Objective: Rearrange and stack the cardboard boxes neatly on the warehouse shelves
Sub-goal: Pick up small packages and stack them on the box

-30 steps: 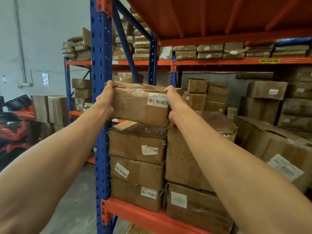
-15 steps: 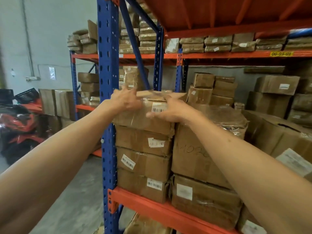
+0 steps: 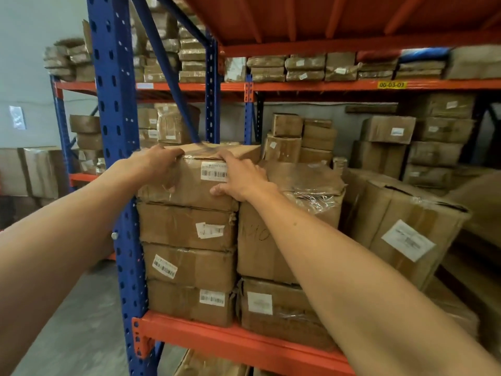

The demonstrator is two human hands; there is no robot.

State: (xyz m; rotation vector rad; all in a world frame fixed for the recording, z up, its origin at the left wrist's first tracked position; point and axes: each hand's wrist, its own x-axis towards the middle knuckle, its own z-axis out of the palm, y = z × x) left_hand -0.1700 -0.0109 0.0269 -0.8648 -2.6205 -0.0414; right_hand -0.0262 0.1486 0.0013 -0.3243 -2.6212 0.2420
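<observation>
Head view of a warehouse rack bay. The top cardboard box (image 3: 195,175) sits on a column of three more boxes (image 3: 189,261), all standing on the orange shelf beam (image 3: 230,340) just inside the blue upright (image 3: 116,137). The box bears a white barcode label (image 3: 214,171) on its near face and clear tape across its top edge. The left hand (image 3: 151,164) lies on the upper left corner of this box, fingers bent over the front top edge; its grip is a light hold on that corner. The right hand (image 3: 241,177) lies flat against the near face at the upper right, fingers spread and nearly straight, thumb pointing left below the label; its grip is unclenched, pressing rather than clasping. Touching the right side of the column is a taller box (image 3: 271,240) with loose plastic wrap (image 3: 311,191) on its top and faint handwriting on its near face, resting on a lower box (image 3: 271,308) with a white label. Further right stands a large carton (image 3: 406,234) with a white label and an opened top flap. Behind, more cartons (image 3: 387,131) are stacked against the rear wall. The upper orange beam carries a yellow location tag (image 3: 392,84), and flat wrapped bundles (image 3: 303,66) lie in a row above it. Grey concrete floor (image 3: 76,321) shows at lower left.
</observation>
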